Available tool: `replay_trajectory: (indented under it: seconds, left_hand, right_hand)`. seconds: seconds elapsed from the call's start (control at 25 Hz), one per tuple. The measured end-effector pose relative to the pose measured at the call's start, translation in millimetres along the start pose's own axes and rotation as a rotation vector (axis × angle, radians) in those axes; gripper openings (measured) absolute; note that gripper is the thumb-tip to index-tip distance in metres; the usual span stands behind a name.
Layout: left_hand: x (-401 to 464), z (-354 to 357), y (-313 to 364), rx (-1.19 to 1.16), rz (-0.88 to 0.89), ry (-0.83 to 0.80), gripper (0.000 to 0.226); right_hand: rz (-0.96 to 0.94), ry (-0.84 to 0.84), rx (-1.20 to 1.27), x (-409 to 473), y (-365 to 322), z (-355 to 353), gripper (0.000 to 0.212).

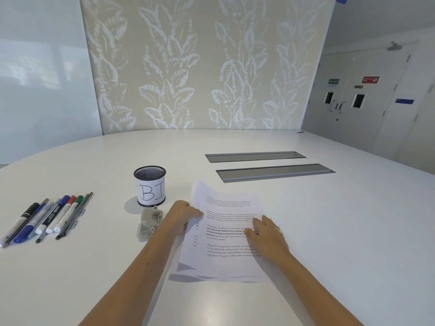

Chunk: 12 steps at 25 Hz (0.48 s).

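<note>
On the bench (329,231), far left: pens (44,220) lay in a row, well apart from the work.
Pot and punch: a mesh pot (150,189) marked "BI" stood behind a small grey punch (150,225); the punch sat just beside the left wrist, so a sideways swing could have knocked it.
Left grip (184,215): pinching the left edge of the top sheet, thumb on top, the edge raised and curling. The forearm reached in from the lower left. Too sharp a pull could have creased the page.
Papers (226,262): a loose printed stack lay on the bench between both hands, with lower sheets showing at the left. It could have slid askew if lifted unevenly.
Right grip (266,234): released and flat, fingers spread, pressing the sheet's right half with the wrist low. Easing that pressure could have let the stack drift.
</note>
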State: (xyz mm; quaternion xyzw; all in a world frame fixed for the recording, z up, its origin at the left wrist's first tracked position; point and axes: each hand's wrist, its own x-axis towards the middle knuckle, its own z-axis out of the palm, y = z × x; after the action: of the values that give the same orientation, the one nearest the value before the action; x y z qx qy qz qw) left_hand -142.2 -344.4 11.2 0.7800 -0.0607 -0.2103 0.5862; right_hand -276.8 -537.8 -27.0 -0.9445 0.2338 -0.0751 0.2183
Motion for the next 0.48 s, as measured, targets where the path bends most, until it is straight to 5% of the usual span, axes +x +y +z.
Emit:
replay_trajectory:
  seconds: [0.16,0.28,0.48]
  left_hand:
    - [0.2,-12.8,-4.3,0.083,-0.012,-0.12,0.031]
    - [0.0,-9.2,-7.4,0.018,0.051,-0.169,0.02]
    - [-6.2,-16.5,1.9,-0.196,0.168,-0.179,0.021]
  right_hand:
    - [-0.04,-0.047,0.177,-1.8,-3.5,-2.9,0.02]
    - [-0.042,-0.033,0.381,-4.4,-4.0,-1.0,0.041]
    - [0.22,0.162,0.729,6.3,8.2,-30.8,0.07]
